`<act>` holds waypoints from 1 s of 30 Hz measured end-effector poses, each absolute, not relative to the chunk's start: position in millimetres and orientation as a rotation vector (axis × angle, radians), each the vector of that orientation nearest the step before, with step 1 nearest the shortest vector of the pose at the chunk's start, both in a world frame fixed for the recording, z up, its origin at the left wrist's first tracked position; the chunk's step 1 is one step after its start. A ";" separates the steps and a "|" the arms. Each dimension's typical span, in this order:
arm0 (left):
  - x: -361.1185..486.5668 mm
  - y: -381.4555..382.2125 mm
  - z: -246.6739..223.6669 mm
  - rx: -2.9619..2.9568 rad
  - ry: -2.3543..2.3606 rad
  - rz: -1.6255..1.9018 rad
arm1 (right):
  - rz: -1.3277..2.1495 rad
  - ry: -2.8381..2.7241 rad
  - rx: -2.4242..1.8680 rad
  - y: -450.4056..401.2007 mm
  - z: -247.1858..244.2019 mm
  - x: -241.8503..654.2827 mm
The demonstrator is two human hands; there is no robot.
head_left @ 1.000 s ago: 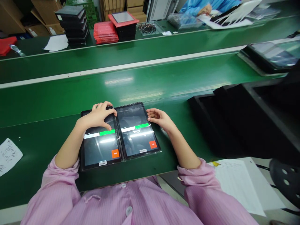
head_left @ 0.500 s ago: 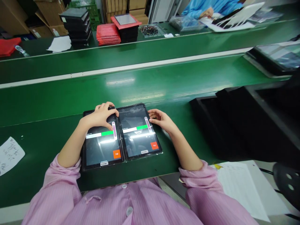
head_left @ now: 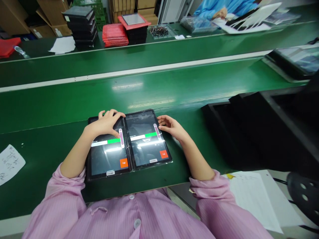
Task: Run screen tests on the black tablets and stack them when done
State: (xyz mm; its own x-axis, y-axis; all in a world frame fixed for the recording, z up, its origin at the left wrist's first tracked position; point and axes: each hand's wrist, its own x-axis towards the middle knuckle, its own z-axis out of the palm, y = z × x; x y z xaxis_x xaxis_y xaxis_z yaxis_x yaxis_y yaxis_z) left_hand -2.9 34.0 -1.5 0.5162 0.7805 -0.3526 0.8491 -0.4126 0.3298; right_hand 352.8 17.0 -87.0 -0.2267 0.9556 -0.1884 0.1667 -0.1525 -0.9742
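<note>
"What's the surface (head_left: 50,142) like?"

"Dark green and flat, with a straight near edge."

"What lies on it?"

"A left tablet (head_left: 107,157) and a right tablet (head_left: 147,151), side by side, screens up and lit."

"And further out?"

"White paper (head_left: 11,165) with handwriting at far left, well apart from them; at right, black tray-like pieces (head_left: 249,129) overlapping, too dark to tell one from another."

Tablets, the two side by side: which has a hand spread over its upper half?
The left tablet: the left hand is spread over it, while the right tablet only has the right hand at its edge.
</note>
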 end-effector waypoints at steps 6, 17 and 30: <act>0.0 33.3 5.8 2.269 1.425 -0.308 | 1.460 -1.462 -1.305 17.3 -86.6 354.6; -6.0 31.0 8.2 2.187 1.538 -0.356 | 1.404 -1.554 -1.314 16.1 -85.4 354.5; -5.5 32.8 4.2 2.214 1.517 -0.366 | 1.417 -1.545 -1.316 16.5 -86.4 355.0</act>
